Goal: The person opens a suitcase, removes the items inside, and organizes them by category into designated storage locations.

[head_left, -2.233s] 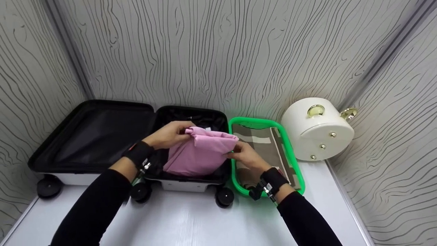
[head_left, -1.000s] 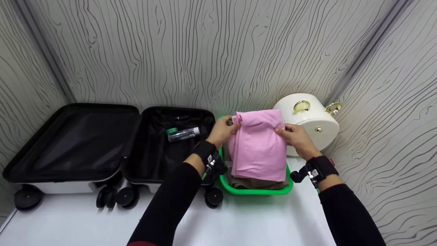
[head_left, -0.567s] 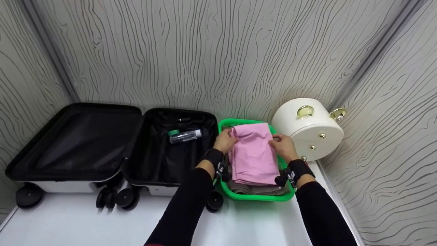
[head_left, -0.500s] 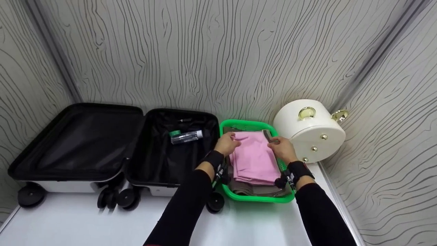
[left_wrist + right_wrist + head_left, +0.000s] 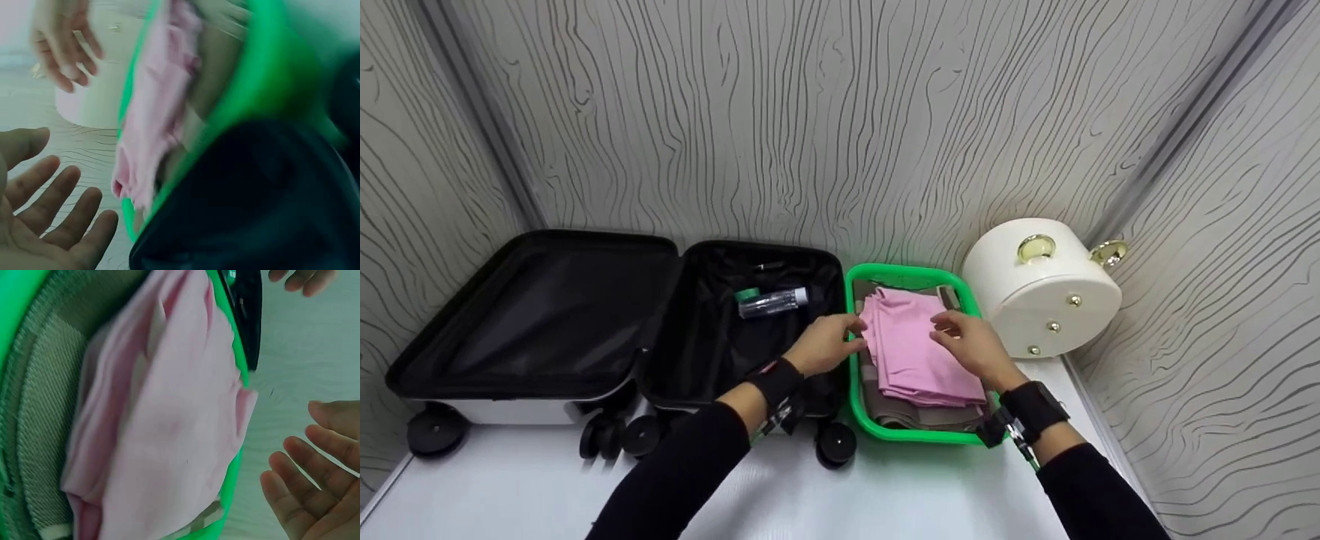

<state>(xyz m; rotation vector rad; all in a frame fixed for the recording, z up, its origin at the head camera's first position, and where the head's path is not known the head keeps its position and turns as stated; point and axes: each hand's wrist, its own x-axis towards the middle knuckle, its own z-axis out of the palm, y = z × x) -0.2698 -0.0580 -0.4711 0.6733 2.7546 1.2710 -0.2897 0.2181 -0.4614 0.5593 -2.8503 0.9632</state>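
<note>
A folded pink cloth [image 5: 919,352] lies on a brown-and-beige checked cloth [image 5: 885,405] inside a green plastic basket [image 5: 911,435]. My left hand [image 5: 826,343] hovers at the basket's left rim, fingers loose and holding nothing. Over the right side of the pink cloth, my right hand [image 5: 973,346] is likewise free of it, with relaxed fingers. Both wrist views show spread fingers apart from the pink cloth [image 5: 169,416]. Left of the basket, a suitcase [image 5: 712,360] lies spread wide with a clear bottle [image 5: 772,302] in its right half.
A cream round case [image 5: 1039,289] with gold handles and feet lies on its side right of the basket. The suitcase's left half [image 5: 547,315] reaches toward the left wall. Black suitcase wheels [image 5: 836,445] stick out at the front. A patterned wall [image 5: 780,127] stands behind.
The pink cloth has gone from over the suitcase rightward into the basket, uncovering the bottle. Both hands have let go of it; the left has drawn back to the left.
</note>
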